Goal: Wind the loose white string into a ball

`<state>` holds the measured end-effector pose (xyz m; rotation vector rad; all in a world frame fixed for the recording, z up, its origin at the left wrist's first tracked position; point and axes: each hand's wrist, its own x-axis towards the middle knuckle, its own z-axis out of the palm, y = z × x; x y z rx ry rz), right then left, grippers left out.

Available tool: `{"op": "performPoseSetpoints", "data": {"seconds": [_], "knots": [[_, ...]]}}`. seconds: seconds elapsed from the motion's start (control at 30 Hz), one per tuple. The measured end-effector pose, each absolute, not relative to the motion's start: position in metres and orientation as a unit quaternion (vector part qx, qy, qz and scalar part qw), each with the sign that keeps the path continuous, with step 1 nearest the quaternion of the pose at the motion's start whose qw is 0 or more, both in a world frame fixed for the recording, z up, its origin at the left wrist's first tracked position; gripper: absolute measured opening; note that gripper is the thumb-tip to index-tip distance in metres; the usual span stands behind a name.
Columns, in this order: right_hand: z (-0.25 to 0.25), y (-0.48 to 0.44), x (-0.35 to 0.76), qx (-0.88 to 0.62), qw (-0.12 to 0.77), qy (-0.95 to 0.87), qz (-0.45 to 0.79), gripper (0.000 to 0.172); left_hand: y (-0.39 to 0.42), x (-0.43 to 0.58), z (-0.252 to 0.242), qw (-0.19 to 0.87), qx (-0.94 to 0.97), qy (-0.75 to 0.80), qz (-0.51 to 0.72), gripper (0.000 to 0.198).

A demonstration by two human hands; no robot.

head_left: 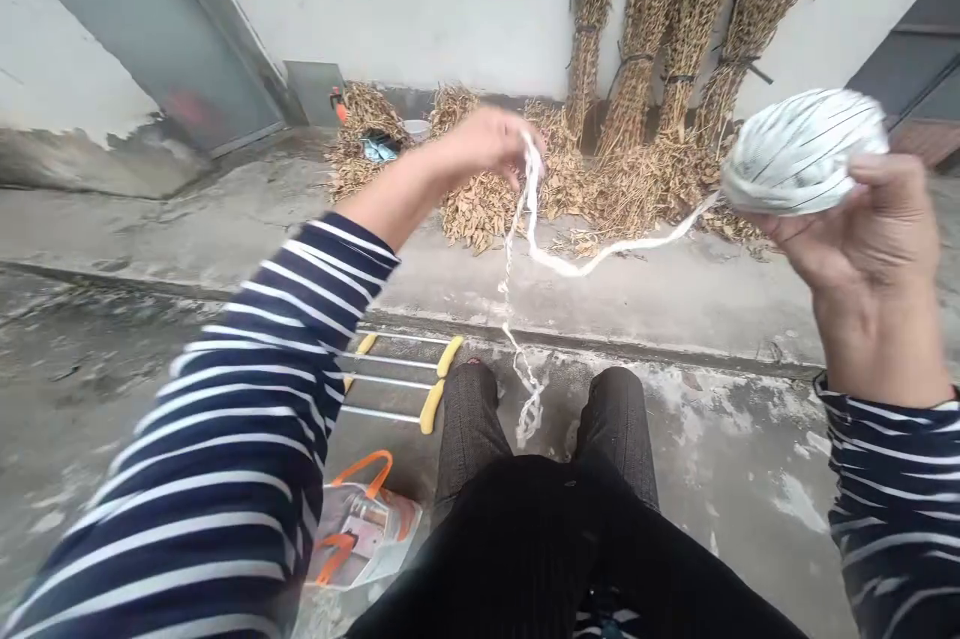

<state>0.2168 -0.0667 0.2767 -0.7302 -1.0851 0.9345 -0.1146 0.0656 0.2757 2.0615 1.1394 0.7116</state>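
Note:
In my right hand (874,229), raised at the right, is a large ball of white yarn (806,149) with thin dark strands across it. My left hand (499,144) is lifted near the middle, its fingers closed on the white yarn and slightly blurred. A slack length of yarn (600,262) sags between the hand and the ball. Below my left hand hangs a twisted or looped tail (508,289), ending in a tangled bunch (529,409) between my knees.
Tied bundles of dried stalks (675,29) lean on the white wall, with dry plants heaped (480,209) below. On the ground at my left are a rack with yellow ends (431,406) and a clear bag with orange handles (375,519). A step edge (675,351) crosses ahead.

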Motion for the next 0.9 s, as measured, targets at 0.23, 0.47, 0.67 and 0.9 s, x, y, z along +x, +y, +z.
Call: {"op": "performPoseSetpoints", "data": {"seconds": [0.23, 0.47, 0.67, 0.9], "knots": [[0.24, -0.065, 0.189, -0.384, 0.603, -0.451, 0.534, 0.05, 0.071, -0.052, 0.133, 0.442, 0.72, 0.436, 0.31, 0.026], [0.193, -0.046, 0.169, -0.408, 0.545, -0.456, 0.573, 0.037, 0.01, 0.007, 0.1, 0.535, 0.658, 0.273, 0.453, 0.014], [0.177, -0.043, 0.15, -0.417, 0.54, -0.449, 0.577, 0.036, 0.007, -0.001, 0.09, 0.336, 0.716, 0.413, 0.451, 0.02], [0.178, -0.042, 0.153, -0.432, 0.555, -0.426, 0.569, 0.037, 0.004, -0.022, 0.067, 0.359, 0.78, 0.33, 0.392, 0.031]]}}
